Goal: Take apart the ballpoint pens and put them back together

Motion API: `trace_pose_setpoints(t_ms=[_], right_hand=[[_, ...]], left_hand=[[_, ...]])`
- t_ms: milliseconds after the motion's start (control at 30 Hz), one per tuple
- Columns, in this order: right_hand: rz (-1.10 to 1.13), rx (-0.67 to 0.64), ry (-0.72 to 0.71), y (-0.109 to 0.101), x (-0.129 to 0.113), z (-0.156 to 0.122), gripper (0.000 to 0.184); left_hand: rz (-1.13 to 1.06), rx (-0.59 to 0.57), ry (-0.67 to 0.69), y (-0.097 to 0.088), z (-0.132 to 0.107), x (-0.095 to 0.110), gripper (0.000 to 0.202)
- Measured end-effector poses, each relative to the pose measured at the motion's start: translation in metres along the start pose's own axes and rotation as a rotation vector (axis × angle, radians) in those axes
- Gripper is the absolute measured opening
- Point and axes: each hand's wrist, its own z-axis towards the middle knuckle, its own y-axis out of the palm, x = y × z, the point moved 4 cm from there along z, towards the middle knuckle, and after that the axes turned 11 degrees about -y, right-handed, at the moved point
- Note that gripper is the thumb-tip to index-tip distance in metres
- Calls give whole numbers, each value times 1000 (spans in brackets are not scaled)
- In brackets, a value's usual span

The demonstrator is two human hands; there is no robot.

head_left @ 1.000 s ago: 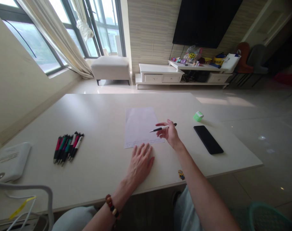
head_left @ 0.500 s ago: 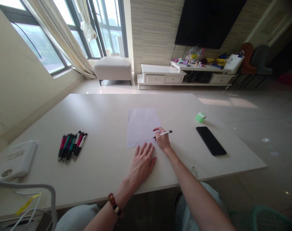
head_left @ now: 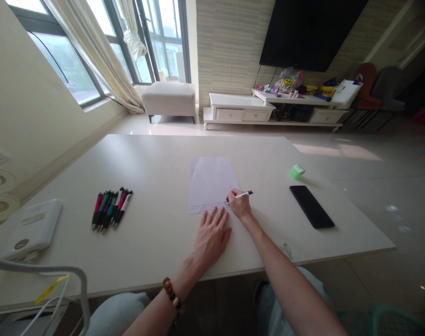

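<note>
Pen [head_left: 240,195] in right hand [head_left: 239,205], over one sheet of paper [head_left: 211,182].

Daylight thru windows [head_left: 163,37], edges warped, rt corner prob. dim.

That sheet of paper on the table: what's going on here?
A person is seated at a white table, holding a black-and-white pen in their right hand, its tip at the lower edge of the sheet of paper. Their left hand lies flat on the table, fingertips at that same edge. A bunch of colored pens lies to the left; a black smartphone lies to the right.
</note>
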Motion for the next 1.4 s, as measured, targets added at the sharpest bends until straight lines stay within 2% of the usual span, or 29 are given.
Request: trace_pose_setpoints(t_ms=[133, 300, 367, 500, 567, 633, 733, 800, 933, 1000, 1100, 1167, 1267, 1333, 1400], right_hand=[[21, 34, 11, -1, 0, 0, 22], [232, 88, 114, -6, -13, -1, 17], [295, 96, 92, -11, -28, -2, 28], [385, 80, 61, -29, -55, -9, 68], [417, 37, 49, -39, -63, -14, 70], [419, 0, 25, -48, -70, -18, 64], [408, -19, -20, -59, -82, -26, 55], [427, -23, -47, -61, -92, -34, 55], [483, -97, -66, -50, -112, -53, 65], [486, -137, -65, -40, -118, -61, 66], [497, -207, -54, -25, -118, -72, 68], [492, -265, -41, -15, -112, -78, 67], [435, -313, -14, -4, -96, -77, 54], [379, -308, 9, -6, -80, -65, 42], [266, -250, 24, -21, -58, -44, 35]], left_hand=[[-4, -3, 3, 2, -1, 0, 44], [-39, 28, -13, 0, 0, -1, 40], [-86, 79, -29, -7, 0, -3, 33], [-257, 177, -108, -26, -5, -12, 26], [-357, 188, -180, -36, -10, -17, 25], [-486, 170, -259, -44, -16, -21, 23], [-759, 70, -373, -49, -24, -19, 22], [-955, -69, -425, -49, -29, -11, 30], [-1232, -386, -423, -46, -40, 12, 42], [-1290, -473, -416, -45, -45, 17, 42], [-1310, -503, -464, -42, -48, 10, 40], [-1285, -453, -521, -38, -47, 0, 40], [-1214, -395, -554, -31, -43, -13, 39], [-1169, -402, -547, -28, -39, -18, 38], [-1082, -371, -528, -31, -35, -26, 37]])
